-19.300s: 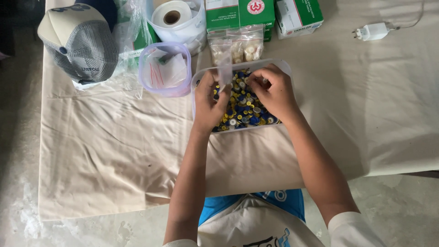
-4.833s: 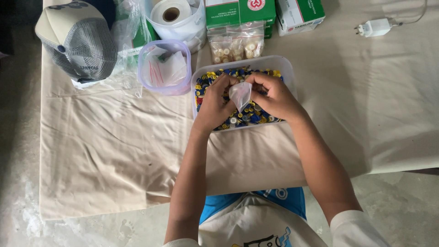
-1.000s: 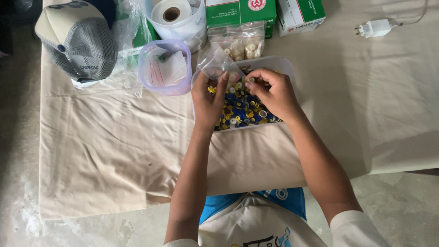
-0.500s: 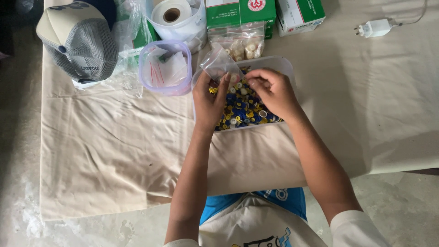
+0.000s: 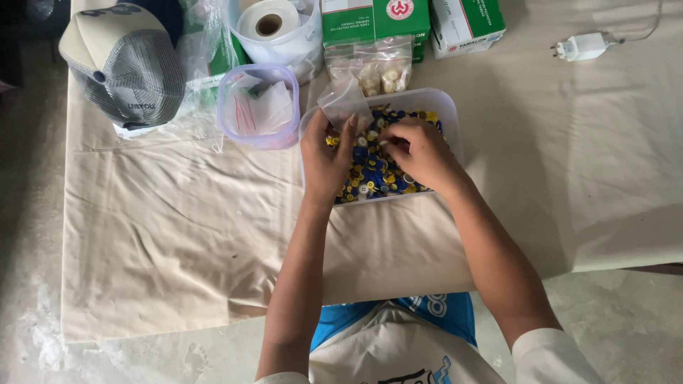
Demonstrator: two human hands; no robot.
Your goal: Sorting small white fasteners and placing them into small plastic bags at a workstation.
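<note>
A clear rectangular tub (image 5: 447,107) full of small blue, yellow and white buttons (image 5: 373,174) sits on the cloth-covered table. My left hand (image 5: 326,160) rests over the tub's left side and pinches a small clear plastic bag (image 5: 343,99), held up with its mouth toward the buttons. My right hand (image 5: 420,153) hovers over the middle of the tub, fingertips pinched close to the bag; whether a button is between them is too small to tell.
A round lilac tub (image 5: 258,107) with plastic bags inside stands left of the button tub. Behind lie a filled clear bag (image 5: 377,67), green and white boxes (image 5: 373,18), a tape roll (image 5: 269,18), a grey cap (image 5: 124,64) and a white charger (image 5: 583,46).
Over the last second the small bag has stayed raised in my left hand, shifting slightly right, and my right fingers remain close by its mouth. Seconds earlier the bag hung lower over the buttons.
</note>
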